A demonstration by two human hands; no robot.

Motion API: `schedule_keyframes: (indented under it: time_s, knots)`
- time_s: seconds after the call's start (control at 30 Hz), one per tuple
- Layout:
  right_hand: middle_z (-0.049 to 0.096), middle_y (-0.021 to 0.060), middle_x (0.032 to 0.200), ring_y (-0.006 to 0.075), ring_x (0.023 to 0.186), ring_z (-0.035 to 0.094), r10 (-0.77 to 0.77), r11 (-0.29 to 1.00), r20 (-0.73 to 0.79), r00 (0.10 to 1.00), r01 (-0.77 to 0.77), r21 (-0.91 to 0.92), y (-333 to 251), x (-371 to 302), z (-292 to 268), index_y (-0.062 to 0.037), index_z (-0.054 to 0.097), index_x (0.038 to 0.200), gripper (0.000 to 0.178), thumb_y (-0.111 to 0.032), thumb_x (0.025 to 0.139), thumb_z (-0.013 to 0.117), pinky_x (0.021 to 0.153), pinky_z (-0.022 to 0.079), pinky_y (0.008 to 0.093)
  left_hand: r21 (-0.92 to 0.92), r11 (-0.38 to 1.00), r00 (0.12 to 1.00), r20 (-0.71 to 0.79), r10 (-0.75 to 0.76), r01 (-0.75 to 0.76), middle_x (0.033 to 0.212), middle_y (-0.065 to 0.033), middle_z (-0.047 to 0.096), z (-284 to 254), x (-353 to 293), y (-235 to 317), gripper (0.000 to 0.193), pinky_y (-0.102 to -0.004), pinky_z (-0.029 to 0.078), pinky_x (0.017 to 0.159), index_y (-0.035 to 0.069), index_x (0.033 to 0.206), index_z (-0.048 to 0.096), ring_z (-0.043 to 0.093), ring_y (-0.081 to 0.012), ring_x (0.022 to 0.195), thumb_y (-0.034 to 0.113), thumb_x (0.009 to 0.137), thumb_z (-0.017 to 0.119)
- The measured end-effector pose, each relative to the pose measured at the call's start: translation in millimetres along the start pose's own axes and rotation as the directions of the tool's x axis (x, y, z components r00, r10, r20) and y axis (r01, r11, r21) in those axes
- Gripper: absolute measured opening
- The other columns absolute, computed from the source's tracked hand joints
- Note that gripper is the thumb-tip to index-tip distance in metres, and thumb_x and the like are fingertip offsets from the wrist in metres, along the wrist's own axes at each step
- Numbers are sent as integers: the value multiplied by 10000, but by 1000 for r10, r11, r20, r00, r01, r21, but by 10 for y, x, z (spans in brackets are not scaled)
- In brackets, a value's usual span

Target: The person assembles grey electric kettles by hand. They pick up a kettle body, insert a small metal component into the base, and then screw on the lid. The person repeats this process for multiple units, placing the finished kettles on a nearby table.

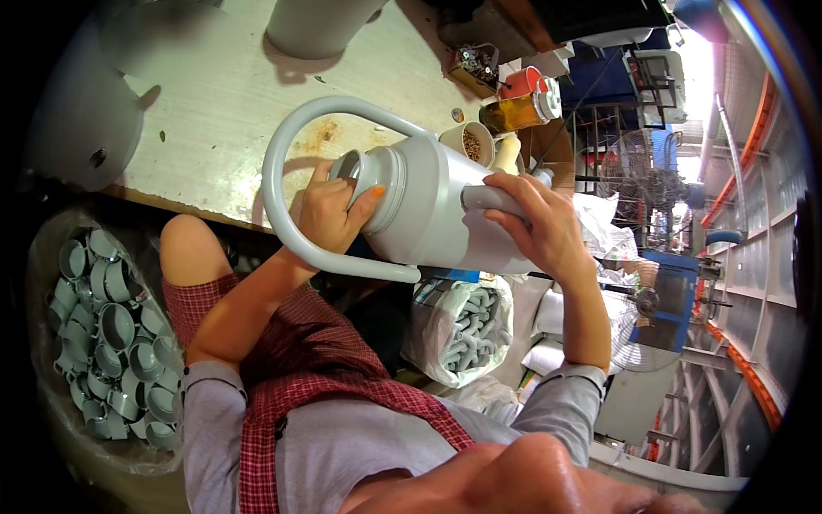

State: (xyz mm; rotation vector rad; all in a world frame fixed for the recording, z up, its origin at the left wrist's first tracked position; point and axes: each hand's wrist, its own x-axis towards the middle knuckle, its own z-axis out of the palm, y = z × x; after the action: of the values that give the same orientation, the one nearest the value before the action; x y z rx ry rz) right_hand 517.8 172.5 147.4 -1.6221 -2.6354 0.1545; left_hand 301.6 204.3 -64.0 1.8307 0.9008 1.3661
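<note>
A grey jug body (pixel 437 201) lies tilted across my lap at the table edge, its round neck toward the left. My left hand (pixel 330 214) is closed on the neck, fingers hooked over the rim of the opening. A large curved grey handle (pixel 277 158) loops around my left wrist; both its ends reach the jug's body. My right hand (pixel 544 224) wraps round a short grey handle piece (pixel 490 200) against the jug's side. Whether that piece is fastened to the jug, I cannot tell.
A bag of grey ring-shaped parts (pixel 116 325) stands at the left, another of grey curved handles (pixel 471 330) below the jug. On the table (pixel 205 111) are grey vessels (pixel 312 30), a bowl of small pieces (pixel 471 141), an amber-liquid jar (pixel 514 111) and a red cup (pixel 522 81).
</note>
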Motion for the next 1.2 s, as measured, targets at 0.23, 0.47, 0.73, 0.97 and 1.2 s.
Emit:
schedule_keyframes:
  time_s: [0.23,0.47,0.73,0.97,1.2]
  knots:
    - [629,89,857,304,715,639,11,1000,11,1000,-11,1,7,19,18,-109,577,1127,359,-226,820,719,613,513,384,-46,996,997,-24,74,-75,569,-157,572,-23,63,24,369,-408,481,779,-19,678,611,576,-328,579,252,928,616]
    - [633,85,857,301,720,640,-1,1000,39,999,1,-2,9,45,3,-112,590,1120,354,-219,809,721,613,513,382,-80,989,990,-69,121,-126,536,-138,535,-2,74,14,384,-427,452,852,-11,657,580,539,-309,524,232,953,568]
    - [646,67,864,300,737,644,45,996,-10,999,-46,-81,-52,0,49,-117,604,1032,280,-274,823,704,612,507,396,52,988,989,-37,145,-143,596,-172,573,72,-5,-109,391,-478,459,844,-33,744,613,578,-373,632,282,966,548]
    - [569,22,689,251,549,595,-376,904,-164,912,322,-282,417,82,171,-95,580,867,420,-458,755,759,476,473,350,-110,994,996,-87,-1,-9,604,-135,617,154,-4,76,497,-437,387,939,-26,690,640,576,-322,637,305,1013,460]
    - [678,96,999,259,884,653,-412,909,-717,562,195,-369,82,-343,12,-74,638,1115,447,-258,744,807,740,529,328,-550,785,773,-353,-528,285,780,-39,645,-18,-120,24,406,-299,459,761,-15,839,663,552,-121,730,308,1015,492]
